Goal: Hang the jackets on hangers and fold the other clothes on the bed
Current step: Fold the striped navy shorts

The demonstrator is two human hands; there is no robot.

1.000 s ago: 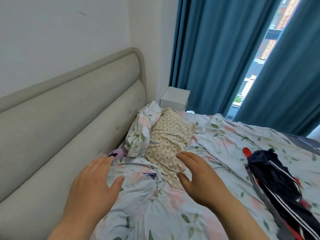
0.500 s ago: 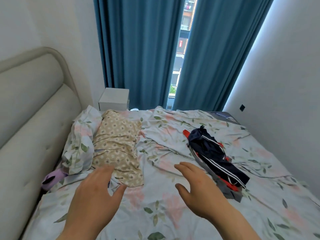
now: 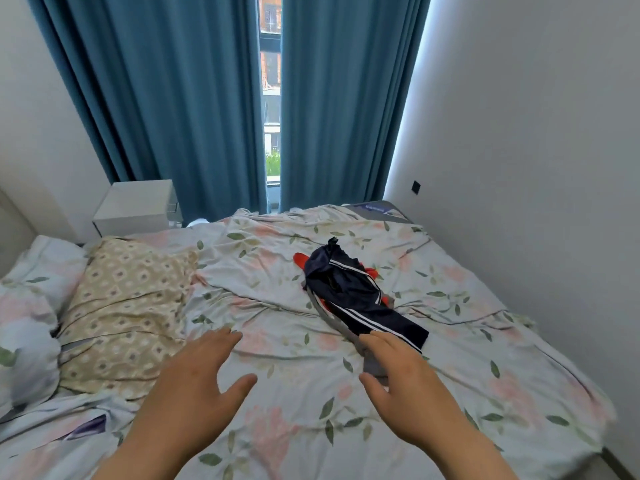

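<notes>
**Spotter A:** Your left hand (image 3: 194, 386) is held flat over the floral duvet (image 3: 298, 344). The fingers are straight and spread, the thumb is out to the side, and it holds nothing.

**Spotter B:** Your right hand (image 3: 408, 386) is the same, with fingers relaxed and apart and nothing in its grasp. Its fingertips (image 3: 367, 338) are at the near end of the clothes pile, over a strip of grey cloth (image 3: 373, 364). You can't tell from this view whether they touch it.

**Spotter A:** The pile sits on the right half of the duvet, well apart from the pillows. On top is a crumpled navy garment with white stripes (image 3: 356, 292), which runs from the far end toward your right hand.

**Spotter B:** Under it, a red garment (image 3: 300, 260) pokes out at the far left and along the right edge. The grey cloth trails out along the near left side.

**Spotter A:** To your left lies a beige patterned pillow (image 3: 128, 299). A floral pillow (image 3: 34, 271) is just beside it, further left.

**Spotter B:** Beyond the pillows, a white nightstand (image 3: 138, 206) stands in front of the blue curtains (image 3: 173, 98). The curtains are parted by a narrow gap that shows buildings outside.
</notes>
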